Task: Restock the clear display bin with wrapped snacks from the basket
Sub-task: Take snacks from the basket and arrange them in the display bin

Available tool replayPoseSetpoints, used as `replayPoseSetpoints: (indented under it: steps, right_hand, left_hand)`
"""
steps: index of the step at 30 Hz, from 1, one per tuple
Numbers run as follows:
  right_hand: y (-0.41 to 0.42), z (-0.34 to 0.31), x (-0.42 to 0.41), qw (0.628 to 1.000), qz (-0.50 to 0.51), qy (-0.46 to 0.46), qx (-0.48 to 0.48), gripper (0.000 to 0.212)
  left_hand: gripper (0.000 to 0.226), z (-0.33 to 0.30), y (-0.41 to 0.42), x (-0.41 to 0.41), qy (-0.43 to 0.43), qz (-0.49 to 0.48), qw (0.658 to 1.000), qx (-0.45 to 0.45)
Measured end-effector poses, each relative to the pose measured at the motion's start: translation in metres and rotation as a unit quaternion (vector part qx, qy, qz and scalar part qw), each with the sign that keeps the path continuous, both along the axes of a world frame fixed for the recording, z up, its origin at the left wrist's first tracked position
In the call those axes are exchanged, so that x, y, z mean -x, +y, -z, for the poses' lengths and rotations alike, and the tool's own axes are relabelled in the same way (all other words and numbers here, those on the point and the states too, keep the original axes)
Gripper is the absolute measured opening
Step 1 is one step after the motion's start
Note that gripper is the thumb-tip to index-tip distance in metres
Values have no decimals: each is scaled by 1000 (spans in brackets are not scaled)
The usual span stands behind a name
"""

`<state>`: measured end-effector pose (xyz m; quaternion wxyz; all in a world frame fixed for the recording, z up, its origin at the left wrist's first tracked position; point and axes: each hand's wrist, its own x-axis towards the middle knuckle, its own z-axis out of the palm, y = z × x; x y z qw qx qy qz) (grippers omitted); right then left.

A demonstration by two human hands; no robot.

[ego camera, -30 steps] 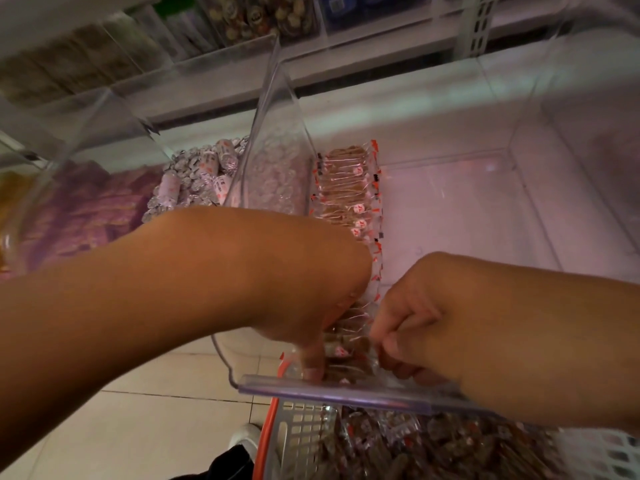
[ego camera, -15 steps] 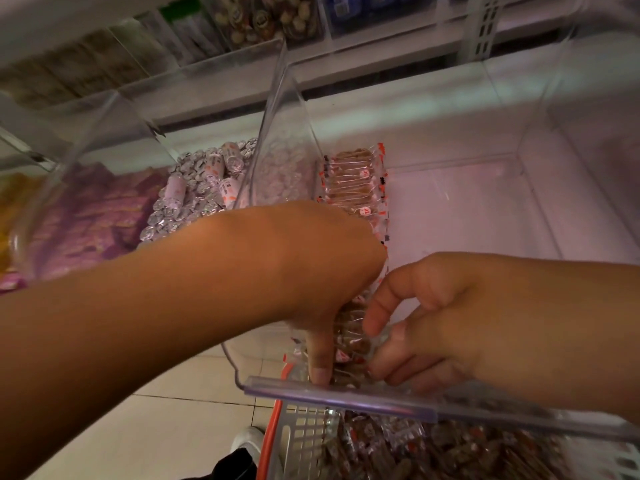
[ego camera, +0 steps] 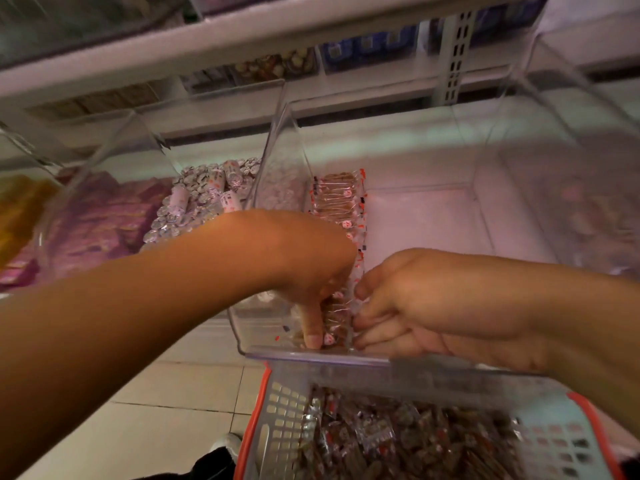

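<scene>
The clear display bin [ego camera: 426, 223] sits on the shelf with a row of brown wrapped snacks [ego camera: 337, 197] stacked along its left wall. My left hand [ego camera: 311, 271] reaches down into the bin's front corner, thumb and fingers curled round the near end of the snack row [ego camera: 334, 315]. From the other side, my right hand [ego camera: 408, 299] touches the same snacks with nearly straight fingers. Below the bin's front lip, a white basket [ego camera: 284, 414] with an orange rim holds several more wrapped snacks [ego camera: 381, 441].
Neighbouring clear bins hold silver-wrapped rolls [ego camera: 207, 202] and purple packets [ego camera: 97, 223] on the left; another bin [ego camera: 581, 202] stands at the right. A higher shelf [ego camera: 242, 32] carries more goods. Tiled floor [ego camera: 156, 393] lies below left.
My right hand's fingers have uncurled from a closed grip to nearly straight against the snacks. My left hand stays on the row's near end. The view has tilted up, showing more shelf.
</scene>
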<state>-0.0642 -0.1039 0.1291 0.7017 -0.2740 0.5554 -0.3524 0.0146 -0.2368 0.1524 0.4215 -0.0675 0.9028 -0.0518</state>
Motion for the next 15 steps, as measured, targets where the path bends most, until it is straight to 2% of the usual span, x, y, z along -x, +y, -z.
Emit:
replayPoseSetpoints:
  steps: [2, 5, 7, 8, 10, 12, 13, 14, 15]
  right_hand:
    - [2, -6, -1, 999, 12, 20, -30, 17]
    - [6, -18, 2, 982, 15, 187, -10, 15]
    - [15, -30, -1, 924, -5, 370, 101, 21]
    - [20, -35, -1, 892, 20, 423, 159, 26]
    - [42, -43, -4, 824, 101, 476, 290, 33]
    - [73, -50, -14, 761, 117, 511, 384, 25]
    - [88, -49, -20, 748, 86, 524, 398, 21]
    - [101, -43, -26, 757, 24, 534, 377, 20]
    - [109, -31, -32, 773, -62, 538, 331, 20]
  left_hand:
    - [48, -1, 2, -1, 16, 3, 1000, 13]
    - [41, -6, 13, -3, 40, -25, 999, 5]
    - [28, -23, 16, -10, 91, -51, 995, 1]
    - [23, -32, 17, -17, 145, -62, 987, -7]
    - [20, -50, 23, -40, 315, -65, 946, -32]
    - [30, -55, 38, -70, 496, -70, 859, -103]
    - [33, -53, 48, -86, 538, -90, 821, -170]
    - [33, -48, 60, -100, 528, -122, 802, -251]
    - [32, -35, 72, -109, 474, -160, 805, -320]
